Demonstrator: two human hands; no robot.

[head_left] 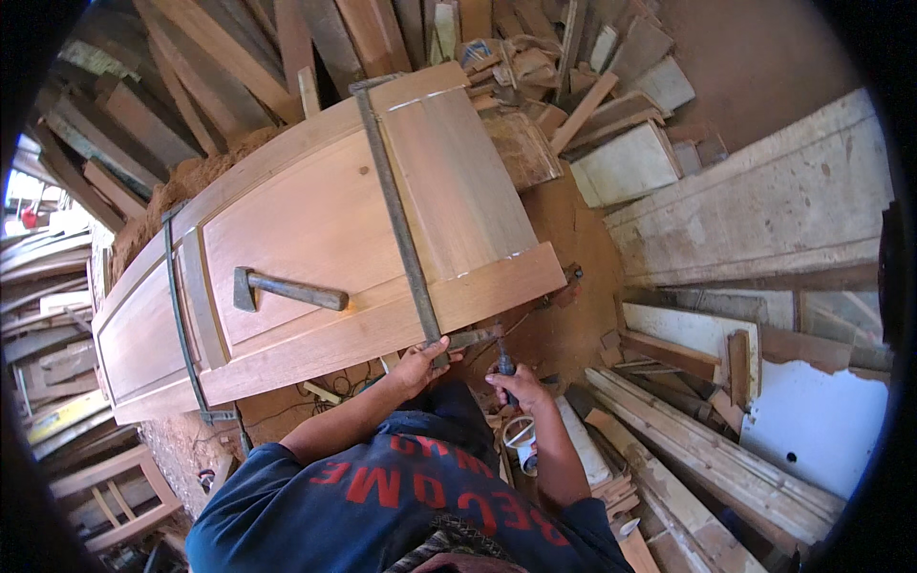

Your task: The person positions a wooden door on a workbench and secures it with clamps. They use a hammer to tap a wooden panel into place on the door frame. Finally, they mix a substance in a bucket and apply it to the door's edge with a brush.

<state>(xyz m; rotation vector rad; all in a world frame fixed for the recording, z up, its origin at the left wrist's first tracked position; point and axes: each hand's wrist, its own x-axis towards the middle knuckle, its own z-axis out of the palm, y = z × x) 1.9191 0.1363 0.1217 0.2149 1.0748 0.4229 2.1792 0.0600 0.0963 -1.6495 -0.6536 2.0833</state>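
My left grip (420, 370) and right grip (522, 387) are at the near end of a clamp (396, 205) set across a wooden panel (306, 224).
My left grip is curled closed around the clamp's end, just past the panel's near edge; my right grip, close beside it, is wrapped around a dark handle (505, 361). I see the clamp's bar running over the panel's right part to the far edge, and a second clamp (183, 313) spanning the left part. An axe (296, 289) lies on the panel between the two bars, its head toward the left. Beyond the far edge I have planks (220, 57) leaning together; on the right, a long pale board (755, 196); at lower left, a wooden frame (158, 477).
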